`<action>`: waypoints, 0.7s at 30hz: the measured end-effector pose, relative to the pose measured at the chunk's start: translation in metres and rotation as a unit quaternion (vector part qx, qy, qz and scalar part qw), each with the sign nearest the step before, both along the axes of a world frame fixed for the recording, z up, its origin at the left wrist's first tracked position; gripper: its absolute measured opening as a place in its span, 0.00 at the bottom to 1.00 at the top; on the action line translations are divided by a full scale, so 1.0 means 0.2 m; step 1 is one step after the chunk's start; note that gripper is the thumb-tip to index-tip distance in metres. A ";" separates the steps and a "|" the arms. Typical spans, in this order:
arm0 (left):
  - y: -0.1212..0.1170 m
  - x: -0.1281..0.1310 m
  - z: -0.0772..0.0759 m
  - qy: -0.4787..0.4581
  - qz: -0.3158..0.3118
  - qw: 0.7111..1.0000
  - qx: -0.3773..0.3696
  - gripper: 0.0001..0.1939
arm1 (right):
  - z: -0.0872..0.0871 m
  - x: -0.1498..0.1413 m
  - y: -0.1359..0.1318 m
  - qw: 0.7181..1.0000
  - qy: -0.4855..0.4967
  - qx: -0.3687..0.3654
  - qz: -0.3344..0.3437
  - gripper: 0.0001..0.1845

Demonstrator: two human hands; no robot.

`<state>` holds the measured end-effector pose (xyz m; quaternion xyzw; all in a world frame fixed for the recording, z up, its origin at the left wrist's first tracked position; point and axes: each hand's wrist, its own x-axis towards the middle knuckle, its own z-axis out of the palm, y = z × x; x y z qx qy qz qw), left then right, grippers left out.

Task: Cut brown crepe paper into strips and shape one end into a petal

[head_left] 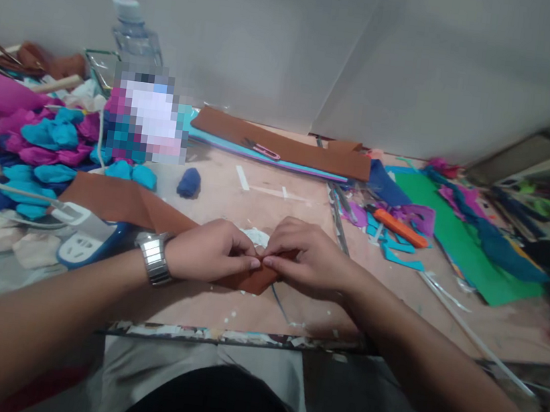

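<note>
My left hand point(216, 252), with a metal watch point(154, 258) on its wrist, and my right hand point(306, 256) meet over the table near its front edge. Between thumb and fingers, both pinch a brown sheet point(250, 282), soft like felt or paper; its exact material I cannot tell. The pinched spot lies where the two thumbs almost touch. Leftward, a long strip of the same brown point(119, 202) runs behind my left hand. Something white point(255, 236) lies partly hidden behind the fingers. A small dark blue roll point(189, 183) rests farther back.
Pink, blue and cream bundles point(53, 132) crowd the left, beside a power strip point(84, 246) and a bottle point(135, 35). Behind lie stacked brown sheets point(301, 152) with a pink cutter point(264, 150). An orange cutter point(400, 228), scraps and a green sheet point(470, 250) are on the right.
</note>
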<state>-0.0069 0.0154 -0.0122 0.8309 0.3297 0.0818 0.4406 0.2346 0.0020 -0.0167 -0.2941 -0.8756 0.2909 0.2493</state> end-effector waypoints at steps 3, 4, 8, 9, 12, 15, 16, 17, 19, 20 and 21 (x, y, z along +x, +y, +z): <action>0.00 0.00 0.00 0.005 0.005 1.000 0.004 0.21 | 0.00 0.00 0.00 1.000 0.006 0.011 -0.013 0.03; 0.00 0.00 -0.01 0.003 0.008 1.000 0.004 0.21 | 0.00 -0.01 0.00 1.000 0.008 0.013 -0.019 0.03; 0.00 0.00 -0.01 -0.001 0.012 1.000 -0.004 0.22 | -0.01 -0.01 -0.01 0.999 0.025 0.026 -0.031 0.03; 0.00 0.00 -0.02 -0.001 0.012 1.000 -0.005 0.22 | -0.01 -0.02 -0.01 0.999 0.027 0.030 -0.032 0.03; 0.00 0.00 -0.02 -0.005 0.017 1.000 -0.005 0.22 | -0.02 -0.02 0.00 0.998 0.023 0.054 -0.035 0.03; 0.00 0.01 -0.02 -0.003 0.029 1.000 -0.001 0.20 | -0.02 -0.02 0.00 0.995 0.017 0.087 -0.038 0.03; 0.00 0.01 -0.02 -0.003 0.032 0.999 -0.003 0.20 | -0.03 -0.02 0.00 0.995 0.017 0.097 -0.037 0.04; 0.00 0.01 -0.02 -0.004 0.034 0.999 -0.008 0.19 | -0.03 -0.02 0.00 0.994 0.018 0.106 -0.035 0.04; 0.01 0.01 -0.02 -0.013 0.033 0.999 -0.026 0.18 | -0.03 -0.02 0.01 0.992 0.022 0.123 -0.031 0.04; 0.01 0.01 -0.02 -0.018 0.031 0.999 -0.036 0.18 | -0.03 -0.02 0.01 0.991 0.024 0.130 -0.030 0.04; 0.01 0.01 -0.02 -0.023 0.030 0.998 -0.045 0.17 | -0.03 -0.02 0.01 0.990 0.025 0.134 -0.029 0.05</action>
